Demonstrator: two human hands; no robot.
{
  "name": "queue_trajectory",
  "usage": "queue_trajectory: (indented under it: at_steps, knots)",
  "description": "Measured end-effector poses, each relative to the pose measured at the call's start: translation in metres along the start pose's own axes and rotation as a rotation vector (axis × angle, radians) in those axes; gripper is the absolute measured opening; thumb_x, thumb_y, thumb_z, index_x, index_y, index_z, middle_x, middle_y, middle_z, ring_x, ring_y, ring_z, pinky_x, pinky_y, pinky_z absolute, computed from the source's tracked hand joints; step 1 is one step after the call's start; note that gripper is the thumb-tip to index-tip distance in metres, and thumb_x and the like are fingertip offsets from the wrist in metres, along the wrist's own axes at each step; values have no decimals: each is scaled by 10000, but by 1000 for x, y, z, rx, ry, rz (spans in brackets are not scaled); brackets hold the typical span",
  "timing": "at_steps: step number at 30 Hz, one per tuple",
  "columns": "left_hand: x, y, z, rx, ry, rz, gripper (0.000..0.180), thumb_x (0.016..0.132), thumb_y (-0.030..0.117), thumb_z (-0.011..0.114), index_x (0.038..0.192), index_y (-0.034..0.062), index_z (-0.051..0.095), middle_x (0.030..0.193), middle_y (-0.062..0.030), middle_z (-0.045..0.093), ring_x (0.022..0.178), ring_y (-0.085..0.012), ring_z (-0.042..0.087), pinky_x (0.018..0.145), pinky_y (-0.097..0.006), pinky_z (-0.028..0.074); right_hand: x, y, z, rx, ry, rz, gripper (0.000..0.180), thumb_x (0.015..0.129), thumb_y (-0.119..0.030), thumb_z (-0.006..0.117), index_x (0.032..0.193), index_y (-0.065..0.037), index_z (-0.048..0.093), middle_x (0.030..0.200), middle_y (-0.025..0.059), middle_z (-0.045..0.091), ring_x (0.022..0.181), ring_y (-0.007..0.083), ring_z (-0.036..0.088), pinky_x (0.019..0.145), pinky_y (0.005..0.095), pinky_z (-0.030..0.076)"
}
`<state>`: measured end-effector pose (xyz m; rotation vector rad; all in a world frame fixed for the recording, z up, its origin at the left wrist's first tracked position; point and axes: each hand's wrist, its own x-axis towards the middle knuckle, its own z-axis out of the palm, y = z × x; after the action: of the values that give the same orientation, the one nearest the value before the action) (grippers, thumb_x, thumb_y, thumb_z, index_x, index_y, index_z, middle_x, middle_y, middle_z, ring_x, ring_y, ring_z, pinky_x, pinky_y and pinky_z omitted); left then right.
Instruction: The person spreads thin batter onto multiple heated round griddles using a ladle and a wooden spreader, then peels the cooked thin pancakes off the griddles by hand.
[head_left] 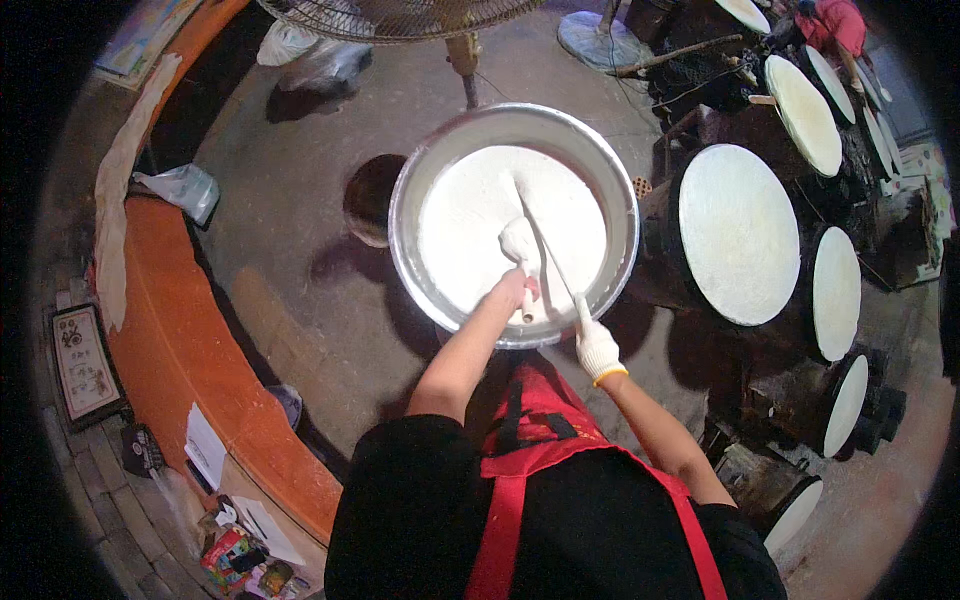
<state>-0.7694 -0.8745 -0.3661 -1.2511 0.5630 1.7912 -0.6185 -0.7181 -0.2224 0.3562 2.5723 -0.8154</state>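
Observation:
A large round metal basin (397, 225) in front of me holds thick white batter (460, 215). My left hand (515, 288), bare, is closed around the handle of a ladle (518, 242) whose bowl is coated in white, over the batter. The end of its handle sticks out below my fingers. In a white knitted glove, my right hand (597, 348) is at the basin's near right rim. It grips a long thin stick-like tool (545, 240) that slants away to the left, its far end at the batter; I cannot make out that end's shape.
Several round griddles covered in white (740, 235) stand on dark stoves at the right. A person in red (838, 25) is at the far right. A fan (400, 15) stands beyond the basin. Along the left runs an orange-covered table (190, 330) with papers (205, 445).

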Motion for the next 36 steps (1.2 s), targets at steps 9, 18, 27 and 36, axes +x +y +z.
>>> queue_trajectory:
  at_steps: [9, 18, 27, 36]
  knots:
    - [-202, -56, 129, -209, -491, -50, 250, 995, 205, 315, 845, 21, 391, 541, 21, 354, 373, -54, 324, 306, -189, 297, -141, 3, -29, 192, 262, -124, 641, 897, -122, 456, 1466, -196, 169, 762, 246, 590, 668, 400, 593, 632, 498, 462]
    - [-434, -100, 155, 139, -760, 254, 237, 999, 190, 347, 1011, -40, 400, 606, -9, 380, 429, -76, 355, 355, -196, 348, -208, -25, -68, 209, 537, -388, 697, 841, -41, 502, 1457, -211, 224, 842, 206, 569, 694, 379, 598, 625, 461, 491]
    - [-550, -31, 176, 945, -554, 897, 247, 1007, 245, 357, 913, 18, 379, 673, 16, 370, 489, -20, 340, 369, -149, 306, -224, -83, -122, 160, 1021, -574, 709, 818, 3, 519, 1453, -159, 248, 794, 161, 570, 586, 314, 580, 515, 380, 479]
    - [-414, 9, 149, 913, -281, -92, 279, 1003, 214, 346, 1014, -58, 408, 631, 16, 401, 443, -27, 367, 332, -158, 334, -231, -113, -24, 308, 1048, -258, 570, 864, -80, 523, 1402, -107, 337, 907, 217, 604, 734, 370, 615, 639, 431, 507]
